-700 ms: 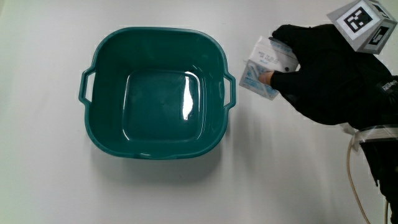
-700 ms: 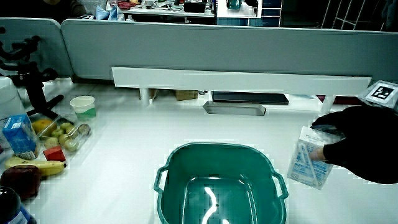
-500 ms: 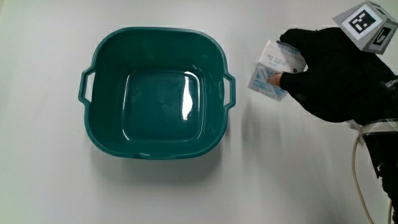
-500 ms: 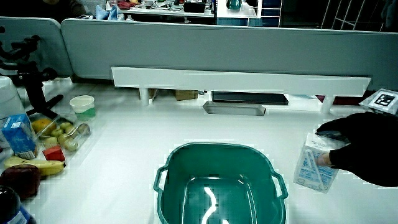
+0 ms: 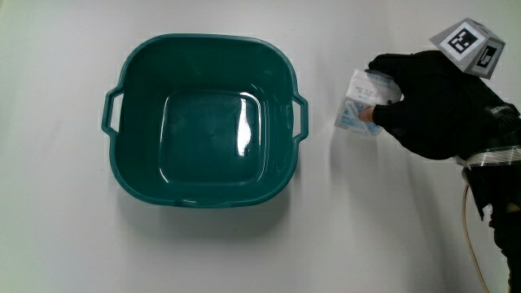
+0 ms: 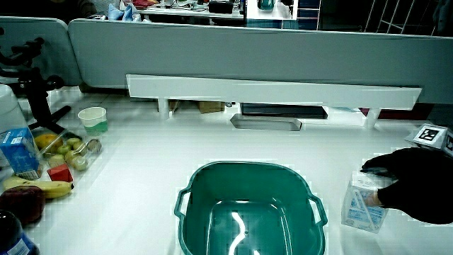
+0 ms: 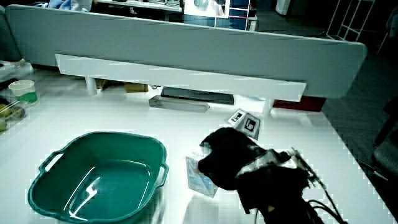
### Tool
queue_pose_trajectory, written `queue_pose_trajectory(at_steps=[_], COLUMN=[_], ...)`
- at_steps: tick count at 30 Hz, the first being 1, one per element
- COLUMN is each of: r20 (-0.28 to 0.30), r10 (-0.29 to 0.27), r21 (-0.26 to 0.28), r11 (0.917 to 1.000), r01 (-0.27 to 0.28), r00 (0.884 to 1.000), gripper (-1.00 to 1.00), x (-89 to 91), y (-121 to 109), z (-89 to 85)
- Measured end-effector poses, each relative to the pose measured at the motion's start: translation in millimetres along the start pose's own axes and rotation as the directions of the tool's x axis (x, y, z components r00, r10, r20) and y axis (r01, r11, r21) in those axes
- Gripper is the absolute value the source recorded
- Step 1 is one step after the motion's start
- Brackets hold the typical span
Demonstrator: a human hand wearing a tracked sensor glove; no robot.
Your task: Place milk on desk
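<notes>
A white table (image 5: pixel 244 252) seen from above holds a teal plastic basin (image 5: pixel 205 120) with a handle on each of two facing sides; its inside shows only a glossy reflection. Beside the basin, just off one handle, stands a small pale blue and white milk carton (image 5: pixel 360 106), resting on the tabletop or very nearly so (the exact contact is hard to judge). The hand (image 5: pixel 427 102) in its black glove is closed around the carton, fingers curled over its top and a pale fingertip showing against its side, with the patterned cube (image 5: pixel 466 45) on the back of the hand. In a side view the carton (image 6: pixel 362 207) stands upright at table level beside the basin (image 6: pixel 249 212), gripped by the hand (image 6: pixel 417 188). In a side view the carton (image 7: pixel 202 179) sits between the basin (image 7: pixel 99 174) and the hand (image 7: pixel 231 158). Well apart from the basin, near the table's edge, are a white cup (image 6: pixel 93 117), a banana (image 6: pixel 39 188), a red apple (image 6: pixel 20 204) and a blue box (image 6: pixel 20 152).
</notes>
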State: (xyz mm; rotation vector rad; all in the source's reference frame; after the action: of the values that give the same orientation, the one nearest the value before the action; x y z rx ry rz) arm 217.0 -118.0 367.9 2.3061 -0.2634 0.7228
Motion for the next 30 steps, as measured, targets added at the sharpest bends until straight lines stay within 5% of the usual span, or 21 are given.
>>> queue_pose_trajectory(at_steps=[6,7,8,20,23,30], r20=[-0.003,-0.026,-0.012,-0.018,-0.069,-0.029], r10=[-0.012,-0.005,-0.014,-0.029,-0.020,-0.055], r21=[-0.049,-0.098,-0.049,-0.114,-0.123,-0.149], r11=[0.9988,0.9952,0.9987,0.9931,0.9923,0.9875], r01=[0.012,0.003,0.013,0.027,0.011,0.050], r00=[1.000,1.000,1.000,0.999,0.997,0.998], gripper=[0.00,0.00,0.00,0.00,0.00,0.00], x=[4.8,8.4,6.4,18.5,19.8,22.2], y=[6.8,9.4,7.9,16.3,15.4,16.7], z=[-9.4,-10.4,-10.9,-22.9,-23.9,-25.9])
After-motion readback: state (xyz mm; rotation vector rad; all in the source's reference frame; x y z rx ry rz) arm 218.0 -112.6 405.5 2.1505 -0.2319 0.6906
